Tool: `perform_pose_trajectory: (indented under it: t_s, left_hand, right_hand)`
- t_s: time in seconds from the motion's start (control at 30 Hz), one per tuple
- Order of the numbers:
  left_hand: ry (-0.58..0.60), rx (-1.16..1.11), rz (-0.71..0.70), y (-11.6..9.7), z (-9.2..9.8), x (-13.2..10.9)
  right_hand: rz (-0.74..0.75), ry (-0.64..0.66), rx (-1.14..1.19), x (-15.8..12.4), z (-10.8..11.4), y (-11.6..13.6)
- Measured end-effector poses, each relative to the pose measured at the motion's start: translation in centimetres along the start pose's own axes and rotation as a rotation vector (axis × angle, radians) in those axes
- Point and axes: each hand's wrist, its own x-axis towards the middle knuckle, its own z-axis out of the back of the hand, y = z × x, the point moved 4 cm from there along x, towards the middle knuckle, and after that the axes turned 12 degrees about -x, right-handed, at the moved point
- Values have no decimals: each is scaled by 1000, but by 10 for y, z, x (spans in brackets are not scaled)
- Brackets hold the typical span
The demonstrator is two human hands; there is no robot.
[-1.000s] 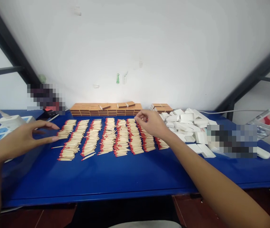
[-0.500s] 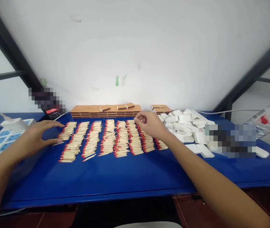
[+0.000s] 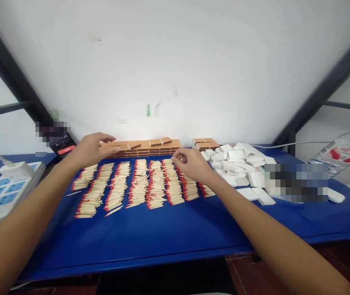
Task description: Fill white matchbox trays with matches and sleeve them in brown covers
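My left hand (image 3: pixel 94 149) reaches to the left end of a long stack of orange matchboxes (image 3: pixel 144 150) by the wall. Its thumb and fingers are apart with nothing between them; whether the fingertips touch the boxes I cannot tell. Rows of red-tipped matches (image 3: pixel 136 184) lie side by side on the blue table (image 3: pixel 150 233). My right hand (image 3: pixel 190 164) hovers over the far end of the right-hand rows, fingers curled in toward the thumb. Whatever they may pinch is hidden. A single loose match (image 3: pixel 73 194) lies beside the leftmost row.
A heap of white paper boxes (image 3: pixel 236 159) sits right of the matches, with a shorter matchbox stack (image 3: pixel 205 144) behind it. At left are a power strip (image 3: pixel 5 192) and a phone (image 3: pixel 64 145). A plastic bag (image 3: pixel 344 153) stands at far right.
My left hand has moved from the leftmost match row up and right to the matchbox stack. My right hand stays over the match rows. The view has shifted slightly.
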Motion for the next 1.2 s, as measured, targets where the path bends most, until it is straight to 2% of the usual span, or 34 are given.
perform_pose_trajectory:
  t_s: [0.07, 0.13, 0.23, 0.5, 0.73, 0.8, 0.87, 0.93, 1.03, 1.1, 1.2]
  left_hand:
    - [12, 25, -28, -7, -19, 26]
    - [82, 82, -38, -8, -37, 44]
    - [128, 85, -32, -6, -51, 58]
    - [97, 71, -80, -7, -49, 44]
    - [107, 86, -127, -5, -55, 48]
    - [95, 76, -148, -13, -53, 44]
    - [62, 39, -199, -30, -50, 32]
    - [-16, -72, -307, -54, -48, 13]
    - [-65, -157, -443, -90, -54, -20]
    - [-51, -190, -515, -108, -61, -37]
    - [-66, -199, -563, -119, -67, -51]
  right_hand:
    - [4, -6, -2, 0, 0, -1]
    - [12, -9, -3, 0, 0, -1]
    - [25, -10, -4, -1, 0, -1]
    - [32, -15, -10, -1, 0, 1]
    - [33, -8, -12, 0, -1, -1]
    - [25, -20, 14, 0, 0, -2]
    - [-19, -9, 143, 1, -1, -1]
    - [-98, 50, 391, -1, -5, 2]
    - [-185, 151, 734, -6, -15, 14]
    - [-205, 162, 825, -10, -20, 24]
    - [-236, 129, 855, -16, -22, 33]
